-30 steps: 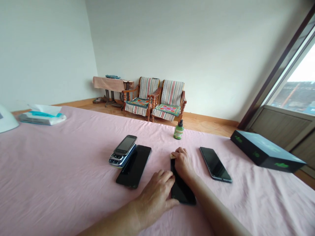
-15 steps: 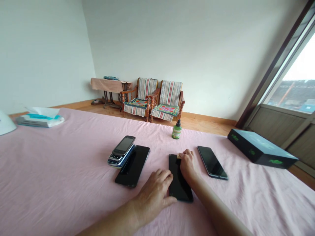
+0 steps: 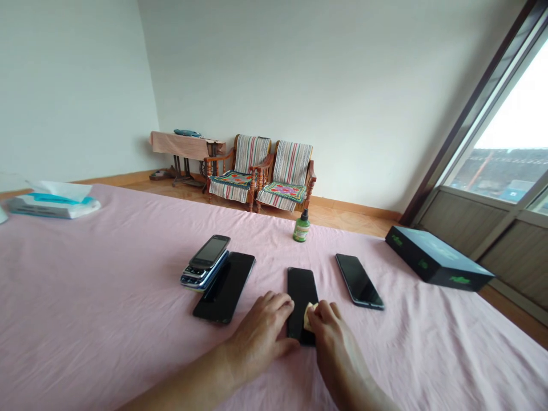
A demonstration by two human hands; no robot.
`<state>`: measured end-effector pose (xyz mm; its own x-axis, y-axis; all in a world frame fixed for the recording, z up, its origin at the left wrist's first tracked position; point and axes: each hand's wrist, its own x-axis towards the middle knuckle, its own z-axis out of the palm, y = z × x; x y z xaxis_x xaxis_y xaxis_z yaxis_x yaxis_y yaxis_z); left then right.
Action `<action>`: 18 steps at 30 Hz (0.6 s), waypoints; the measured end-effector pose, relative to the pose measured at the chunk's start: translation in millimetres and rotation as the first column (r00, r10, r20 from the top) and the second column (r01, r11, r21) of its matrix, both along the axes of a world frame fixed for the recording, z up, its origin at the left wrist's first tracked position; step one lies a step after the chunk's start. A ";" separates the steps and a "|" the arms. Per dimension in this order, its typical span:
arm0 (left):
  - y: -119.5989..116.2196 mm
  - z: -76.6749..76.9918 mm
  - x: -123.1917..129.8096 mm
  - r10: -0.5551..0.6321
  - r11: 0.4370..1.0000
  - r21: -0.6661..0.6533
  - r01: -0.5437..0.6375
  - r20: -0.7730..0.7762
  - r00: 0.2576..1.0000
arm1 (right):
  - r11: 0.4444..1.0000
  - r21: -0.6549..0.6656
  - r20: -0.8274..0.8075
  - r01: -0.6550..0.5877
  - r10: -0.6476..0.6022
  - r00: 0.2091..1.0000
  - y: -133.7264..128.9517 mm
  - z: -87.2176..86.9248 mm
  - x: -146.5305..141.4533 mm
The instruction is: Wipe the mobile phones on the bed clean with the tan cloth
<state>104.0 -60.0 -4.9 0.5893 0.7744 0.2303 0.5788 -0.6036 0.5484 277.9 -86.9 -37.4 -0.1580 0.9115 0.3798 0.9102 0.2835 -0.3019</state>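
A black smartphone lies screen up on the pink cloth, straight in front of me. My left hand steadies it, with curled fingers at its left edge and the thumb at the near left corner. Pinched in my right hand is a small folded pale-yellow cloth, pressed on the lower right of the screen. To the left, another black smartphone lies with a stack of older small phones partly over it. A third smartphone rests to the right.
A green spray bottle stands near the far edge of the pink-covered table. The black box sits at the right, and a pack of tissues at the far left. Two wooden armchairs stand beyond the table.
My right hand has slid the cloth from the phone's far end down toward its near end. The left hand stays at the phone's edge. The whole view has shifted slightly.
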 end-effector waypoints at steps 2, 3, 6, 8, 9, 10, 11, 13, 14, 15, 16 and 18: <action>1.1 -0.2 -0.3 -0.012 1.000 0.002 0.012 0.009 1.000 | 1.000 -0.015 -0.004 -0.015 0.015 1.000 0.2 4.0 -3.8; 1.5 -0.1 -0.5 -0.017 1.000 0.001 0.017 0.010 1.000 | 0.999 -0.023 -0.008 -0.026 0.026 1.000 4.0 7.1 -5.4; 2.3 -0.1 -1.0 -0.020 1.000 0.008 0.020 0.003 1.000 | 0.996 -0.012 -0.030 -0.086 0.085 0.996 28.4 15.9 -7.6; 2.7 -0.7 -1.3 -0.015 1.000 0.024 0.015 -0.008 1.000 | 0.995 0.022 -0.059 -0.099 0.100 0.993 51.1 17.6 -7.0; 2.9 -1.3 -1.5 -0.014 0.999 0.033 0.014 -0.011 1.000 | 0.994 0.041 -0.077 -0.105 0.108 0.991 62.5 16.9 -6.5; 3.1 -2.1 -1.6 -0.013 0.999 0.039 0.014 -0.009 1.000 | 0.992 0.058 -0.093 -0.111 0.116 0.989 72.9 15.5 -6.0; 3.4 -3.1 -1.8 -0.012 0.999 0.043 0.012 -0.001 1.000 | 0.991 0.065 -0.103 -0.117 0.123 0.987 81.6 13.7 -5.6; 3.7 -5.4 -1.7 -0.005 0.999 0.039 0.004 0.027 1.000 | 0.988 0.074 -0.114 -0.133 0.141 0.983 92.7 10.2 -4.8; 3.8 -6.6 -1.5 0.002 1.000 0.031 -0.003 0.042 0.999 | 0.987 0.074 -0.115 -0.143 0.150 0.982 94.6 9.1 -4.4; 3.7 -7.6 -1.2 0.014 1.000 0.021 -0.016 0.055 0.998 | 0.985 0.074 -0.116 -0.157 0.165 0.979 94.2 8.6 -3.9; 3.6 -8.5 -0.6 0.033 0.999 0.009 -0.034 0.064 0.997 | 0.981 0.074 -0.121 -0.181 0.189 0.975 91.7 8.5 -3.3; 3.1 -9.3 0.5 0.081 0.997 -0.015 -0.080 0.083 0.993 | 0.966 0.079 -0.148 -0.247 0.257 0.955 81.7 9.6 -1.9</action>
<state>104.5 -56.8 -14.2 0.5040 0.8214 0.2670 0.5774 -0.5503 0.6031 276.0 -5.2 -27.8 -0.3143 0.8250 0.4697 0.7500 0.5191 -0.4098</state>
